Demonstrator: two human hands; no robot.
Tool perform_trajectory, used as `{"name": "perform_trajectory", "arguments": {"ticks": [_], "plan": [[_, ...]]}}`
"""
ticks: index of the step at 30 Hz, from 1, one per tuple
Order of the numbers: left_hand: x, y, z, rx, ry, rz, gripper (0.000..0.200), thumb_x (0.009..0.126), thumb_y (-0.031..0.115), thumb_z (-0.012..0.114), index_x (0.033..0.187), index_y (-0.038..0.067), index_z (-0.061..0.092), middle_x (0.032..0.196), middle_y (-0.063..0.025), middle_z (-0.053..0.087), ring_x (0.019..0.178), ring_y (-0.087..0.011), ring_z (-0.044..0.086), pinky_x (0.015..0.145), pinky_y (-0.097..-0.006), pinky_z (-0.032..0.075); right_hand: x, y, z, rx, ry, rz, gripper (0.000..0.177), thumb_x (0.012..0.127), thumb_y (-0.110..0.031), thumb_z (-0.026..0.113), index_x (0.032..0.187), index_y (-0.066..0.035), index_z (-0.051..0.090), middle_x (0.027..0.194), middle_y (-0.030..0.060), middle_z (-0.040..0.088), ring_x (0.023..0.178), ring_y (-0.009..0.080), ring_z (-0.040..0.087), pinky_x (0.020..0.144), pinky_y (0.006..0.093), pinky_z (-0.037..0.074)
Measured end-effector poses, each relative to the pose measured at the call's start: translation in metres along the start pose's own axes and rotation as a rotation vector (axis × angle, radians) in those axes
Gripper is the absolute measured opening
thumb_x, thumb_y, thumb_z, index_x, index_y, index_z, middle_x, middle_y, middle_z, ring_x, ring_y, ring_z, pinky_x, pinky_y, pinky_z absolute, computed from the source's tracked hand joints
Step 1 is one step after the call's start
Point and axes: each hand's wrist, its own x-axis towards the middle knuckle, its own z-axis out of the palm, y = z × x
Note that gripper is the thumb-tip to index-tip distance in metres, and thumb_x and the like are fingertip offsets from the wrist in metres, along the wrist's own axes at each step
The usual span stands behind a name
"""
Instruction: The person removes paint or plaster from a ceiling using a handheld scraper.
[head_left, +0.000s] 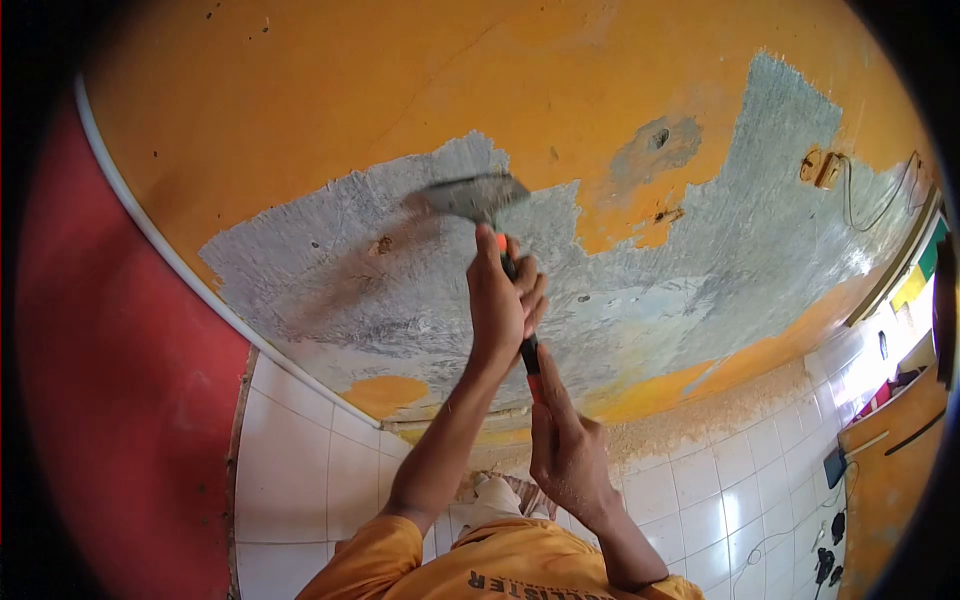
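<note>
The person's left hand (503,300) is clenched round the upper handle of a scraper (466,196); the right hand (572,455) is wrapped round its lower end. The wide blade points up the wall, over the grey patch (640,275), its right tip near a ragged edge of orange paint (340,110). Blur hides whether it touches. The step in hand looks like scraping paint off; the next move seems to call for a flat blade pushed under that edge with both hands. Leftward, the bare patch offers open room as far as the white pipe (130,200), with a red wall (110,350) beyond. Well to the right, a socket (828,171) with a loose wire limits long strokes. Crumbs line the tiled floor (700,490) below.
</note>
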Motion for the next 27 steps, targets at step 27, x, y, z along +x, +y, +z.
{"name": "perform_trajectory", "arguments": {"ticks": [27], "plan": [[-0.001,0.002,0.007,0.077,-0.013,0.035,0.051,0.105,0.061,0.033,0.086,0.014,0.040,0.054,0.0056,0.027,0.037,-0.0055,0.023,0.028,-0.0233,0.021,-0.001,-0.002,-0.009,0.106,-0.064,0.084,0.061,0.098,0.001,0.050,0.156,-0.005,0.034,0.094,0.0261,0.071,0.056,0.0268,0.067,0.054,0.0344,0.050]]}}
